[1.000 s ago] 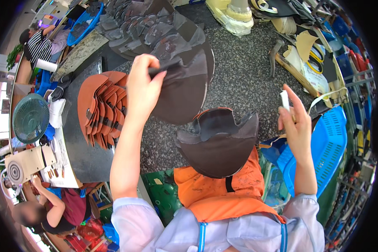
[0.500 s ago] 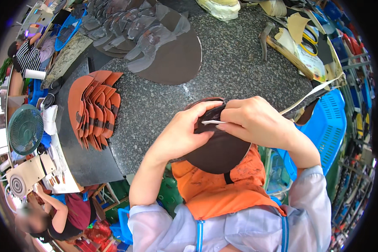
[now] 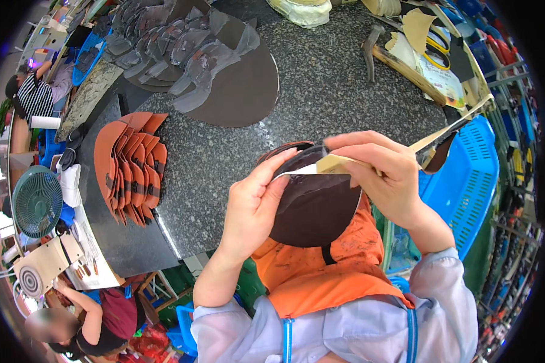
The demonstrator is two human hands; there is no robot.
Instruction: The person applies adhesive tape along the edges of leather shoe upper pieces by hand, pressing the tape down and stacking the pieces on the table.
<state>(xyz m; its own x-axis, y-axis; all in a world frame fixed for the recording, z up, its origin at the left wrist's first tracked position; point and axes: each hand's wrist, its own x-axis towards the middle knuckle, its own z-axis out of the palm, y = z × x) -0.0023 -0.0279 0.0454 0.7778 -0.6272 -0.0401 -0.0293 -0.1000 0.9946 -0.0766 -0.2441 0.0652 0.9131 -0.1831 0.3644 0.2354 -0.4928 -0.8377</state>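
Note:
In front of my chest is a dark brown rounded piece of sheet material (image 3: 315, 215), its far edge raised and an orange-brown layer showing behind it. My left hand (image 3: 248, 212) pinches this piece near its left side, thumb in front and fingers behind. Across its upper part lies a cream tape strip (image 3: 326, 164), white toward the left hand. My right hand (image 3: 384, 175) grips the strip at the right, fingers curled over it. From there the strip stretches to the upper right. Beneath the piece is my orange apron (image 3: 321, 284).
Fanned orange-brown pieces (image 3: 133, 166) lie left on the speckled stone table (image 3: 321, 78), below a heap of dark grey pieces (image 3: 181, 48). A hammer (image 3: 371, 54) and yellow-handled scissors (image 3: 439, 54) lie far right. A blue basket (image 3: 475, 175) stands right. Two people work at the left.
My right hand has moved slightly right and opened the gap between the hands. More of the strip now shows across the piece. My left hand has shifted a little lower.

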